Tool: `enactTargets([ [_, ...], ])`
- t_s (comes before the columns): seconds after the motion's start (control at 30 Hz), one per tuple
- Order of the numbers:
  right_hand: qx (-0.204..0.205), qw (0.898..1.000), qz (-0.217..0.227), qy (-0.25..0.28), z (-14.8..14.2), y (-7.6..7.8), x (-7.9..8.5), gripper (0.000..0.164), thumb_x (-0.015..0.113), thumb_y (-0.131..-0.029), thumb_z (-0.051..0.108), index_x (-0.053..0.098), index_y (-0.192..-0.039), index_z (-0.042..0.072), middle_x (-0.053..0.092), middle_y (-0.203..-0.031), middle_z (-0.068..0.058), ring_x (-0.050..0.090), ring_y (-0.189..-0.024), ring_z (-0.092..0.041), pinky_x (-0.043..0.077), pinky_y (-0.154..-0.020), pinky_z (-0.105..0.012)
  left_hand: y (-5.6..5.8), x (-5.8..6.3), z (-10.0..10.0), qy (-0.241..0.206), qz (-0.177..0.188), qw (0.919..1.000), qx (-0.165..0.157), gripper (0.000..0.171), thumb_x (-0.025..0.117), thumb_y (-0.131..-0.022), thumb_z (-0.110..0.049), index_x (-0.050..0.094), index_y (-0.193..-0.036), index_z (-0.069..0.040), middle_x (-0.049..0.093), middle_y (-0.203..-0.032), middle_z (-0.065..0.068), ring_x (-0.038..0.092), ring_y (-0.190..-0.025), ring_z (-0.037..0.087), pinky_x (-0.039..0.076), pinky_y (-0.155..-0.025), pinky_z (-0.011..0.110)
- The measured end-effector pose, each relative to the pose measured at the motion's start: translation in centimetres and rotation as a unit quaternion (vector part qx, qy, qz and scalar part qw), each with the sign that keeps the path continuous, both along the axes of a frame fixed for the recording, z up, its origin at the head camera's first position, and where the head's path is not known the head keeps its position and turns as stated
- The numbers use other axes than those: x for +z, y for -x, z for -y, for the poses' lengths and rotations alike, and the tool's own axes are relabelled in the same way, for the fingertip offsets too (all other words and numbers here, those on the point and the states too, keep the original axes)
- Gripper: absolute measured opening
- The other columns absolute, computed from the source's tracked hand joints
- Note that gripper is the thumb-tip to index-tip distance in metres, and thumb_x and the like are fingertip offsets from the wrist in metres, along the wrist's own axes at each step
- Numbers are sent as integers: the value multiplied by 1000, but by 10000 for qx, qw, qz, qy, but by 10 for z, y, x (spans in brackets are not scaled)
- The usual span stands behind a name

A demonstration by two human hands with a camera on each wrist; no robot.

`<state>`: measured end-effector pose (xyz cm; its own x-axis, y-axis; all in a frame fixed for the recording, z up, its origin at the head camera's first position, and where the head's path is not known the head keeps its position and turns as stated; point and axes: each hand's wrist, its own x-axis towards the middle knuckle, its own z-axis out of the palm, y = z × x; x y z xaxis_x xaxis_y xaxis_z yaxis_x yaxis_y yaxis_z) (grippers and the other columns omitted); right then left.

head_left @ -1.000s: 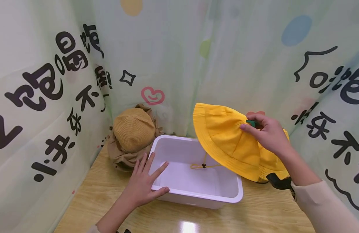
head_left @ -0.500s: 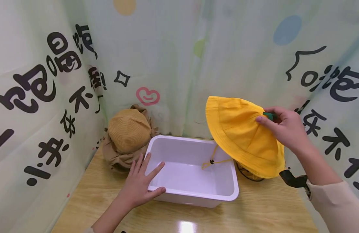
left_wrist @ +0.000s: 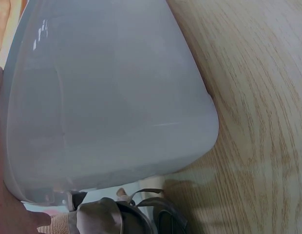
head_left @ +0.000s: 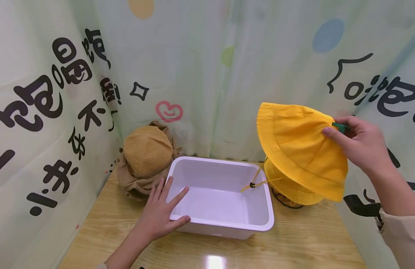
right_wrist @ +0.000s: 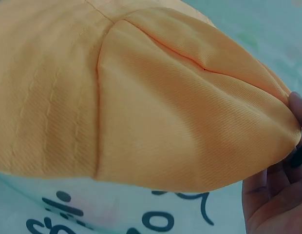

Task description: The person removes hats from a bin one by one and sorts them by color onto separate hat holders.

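My right hand [head_left: 362, 144] pinches a yellow bucket hat [head_left: 305, 145] by the top of its crown, beside a small green tab [head_left: 340, 127]. The hat hangs tilted to the right of the white plastic bin [head_left: 224, 225]; its yellow chin cord with a black toggle [head_left: 252, 185] trails over the bin's right side. In the right wrist view the yellow cloth [right_wrist: 156, 107] fills most of the frame, fingertips at its right end. My left hand [head_left: 160, 213], fingers spread, rests on the bin's left front rim. The left wrist view shows the bin's outer wall [left_wrist: 112, 97].
Another yellow hat [head_left: 283, 183] sits on a dark wire stand [head_left: 288, 203] to the right of the bin, partly covered by the held one. Left of the bin, a woven straw hat [head_left: 148, 149] lies on brown cloth hats [head_left: 137, 186]. Printed curtains [head_left: 194, 74] enclose the wooden table [head_left: 180, 254].
The held hat has moved right and slightly up, away from over the bin, drawing its cord toward the bin's right rim. My left hand stays at the bin's rim.
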<state>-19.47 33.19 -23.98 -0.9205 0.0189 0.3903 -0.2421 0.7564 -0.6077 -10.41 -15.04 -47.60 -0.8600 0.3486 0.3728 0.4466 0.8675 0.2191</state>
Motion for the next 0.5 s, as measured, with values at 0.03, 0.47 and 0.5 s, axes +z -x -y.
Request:
enactTargets([
  [0.03, -57, 10000, -23, 32, -3, 0, 1, 38, 73, -91, 32, 62, -117, 7, 57, -86, 28, 55, -69, 6, 47, -58, -7, 0, 0, 0, 9, 18, 10000, 7, 78, 56, -85, -73, 41, -152, -37, 21, -162, 24, 23, -145, 54, 27, -108, 73],
  [0.47, -979, 9949, 37, -237, -31, -10, 16, 55, 61, -97, 40, 54, -134, 0, 47, -90, 17, 46, -65, 9, 43, -55, -4, -1, 1, 0, -53, -4, 10000, 3, 77, 58, -85, -72, 40, -152, -38, 22, -162, 24, 24, -144, 54, 28, -107, 73],
  [0.5, -1059, 9939, 44, -297, -32, -10, 17, 59, 59, -98, 41, 52, -136, -2, 46, -91, 15, 45, -64, 10, 41, -55, -3, -1, 1, 0, -55, -12, 10000, 0, 77, 58, -85, -72, 41, -152, -38, 22, -162, 24, 24, -144, 54, 28, -107, 73],
])
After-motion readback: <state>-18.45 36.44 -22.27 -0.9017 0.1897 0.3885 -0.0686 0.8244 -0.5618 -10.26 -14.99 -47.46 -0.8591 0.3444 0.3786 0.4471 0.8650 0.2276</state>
